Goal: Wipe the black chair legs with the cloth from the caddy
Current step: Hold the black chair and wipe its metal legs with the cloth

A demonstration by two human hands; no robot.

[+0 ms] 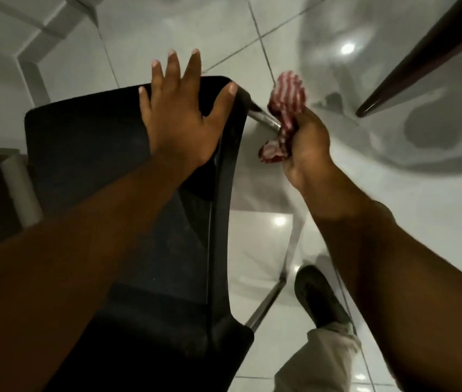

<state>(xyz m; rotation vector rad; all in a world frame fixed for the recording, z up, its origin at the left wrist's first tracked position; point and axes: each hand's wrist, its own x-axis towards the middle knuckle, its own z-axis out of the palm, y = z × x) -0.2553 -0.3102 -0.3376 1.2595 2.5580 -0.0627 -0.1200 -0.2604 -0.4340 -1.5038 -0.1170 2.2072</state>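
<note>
I look straight down on a black chair (88,137). My left hand (180,114) lies flat on its seat near the far right corner, fingers spread, holding nothing. My right hand (306,145) is shut on a red-and-white striped cloth (286,108), pressed against the front right chair leg (263,118), a shiny metal-looking tube that slants out from under the seat corner. A second leg (265,304) shows lower down, beside my shoe. The caddy is out of view.
The floor is glossy white tile (252,236) with light glare. A dark wooden edge (427,52) crosses the top right. My shoe (318,295) and light trouser leg (317,360) stand right of the chair. Pale furniture (23,188) lies at the left.
</note>
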